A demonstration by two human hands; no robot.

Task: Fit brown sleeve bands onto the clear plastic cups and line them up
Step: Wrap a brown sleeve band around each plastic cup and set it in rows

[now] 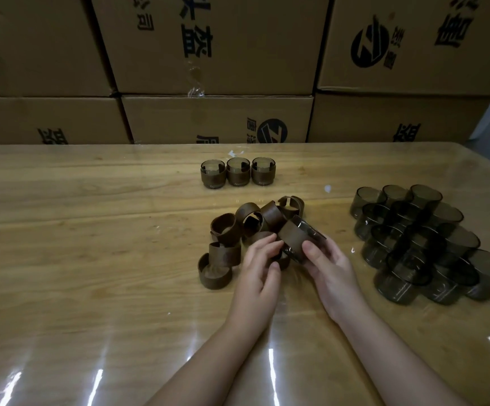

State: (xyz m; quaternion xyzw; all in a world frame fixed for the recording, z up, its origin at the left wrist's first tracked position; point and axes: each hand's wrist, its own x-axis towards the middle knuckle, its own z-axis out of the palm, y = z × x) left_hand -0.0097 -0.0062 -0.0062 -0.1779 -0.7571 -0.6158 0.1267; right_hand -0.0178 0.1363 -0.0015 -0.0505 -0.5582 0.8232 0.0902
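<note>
A cup (314,230), likely light and slippery, is held by the right hand (330,266), its band (292,237) pinched by the left hand (258,263); row (238,172) at 12 o'clock.

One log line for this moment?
step: fitting sleeve band on cup | left hand, right hand: holding cup | row: three sleeved cups

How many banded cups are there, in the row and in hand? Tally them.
Banded cups in the row: 3
Banded cup held by left hand and right hand: 1
Total: 4
Loose bands and bare cups: too overlapped to count.
</note>
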